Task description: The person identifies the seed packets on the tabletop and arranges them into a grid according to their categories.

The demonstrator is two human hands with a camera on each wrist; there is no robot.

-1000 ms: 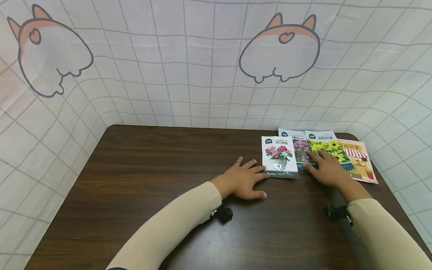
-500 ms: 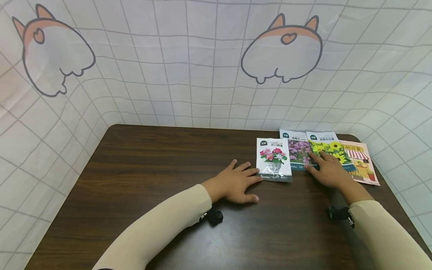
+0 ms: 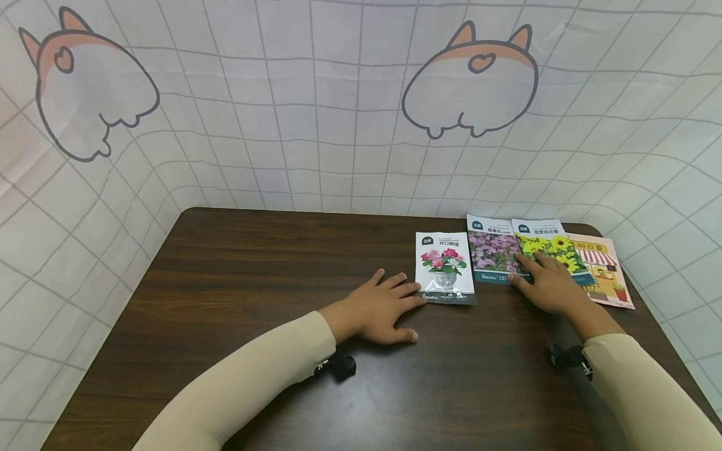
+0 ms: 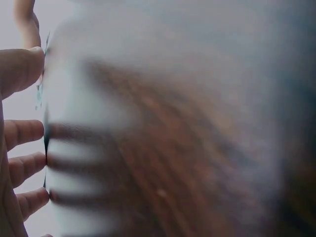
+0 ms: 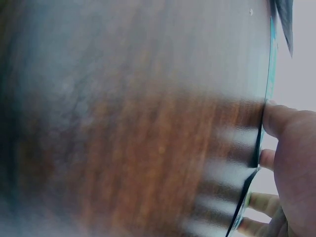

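In the head view a white seed packet with pink and red flowers in a bowl (image 3: 445, 266) lies flat on the dark wooden table. My left hand (image 3: 380, 310), fingers spread, touches its lower left corner with its fingertips. To its right a purple-flower seed packet (image 3: 489, 254) lies beside a yellow sunflower seed packet (image 3: 544, 241). My right hand (image 3: 546, 285) rests on these two, with straight fingers over their lower parts. Both wrist views look low along the tabletop, with the left fingers (image 4: 29, 168) and right fingers (image 5: 264, 202) at the packets' edges.
A pink packet with a striped awning (image 3: 602, 269) lies at the far right, partly under the sunflower packet and close to the table's right edge. A white grid-patterned curtain (image 3: 316, 125) surrounds the table (image 3: 254, 269) at the back and sides.
My left hand has slid left with the bowl-flower packet, which overlapped the purple-flower packet before and now lies beside it. The right hand stays in place.
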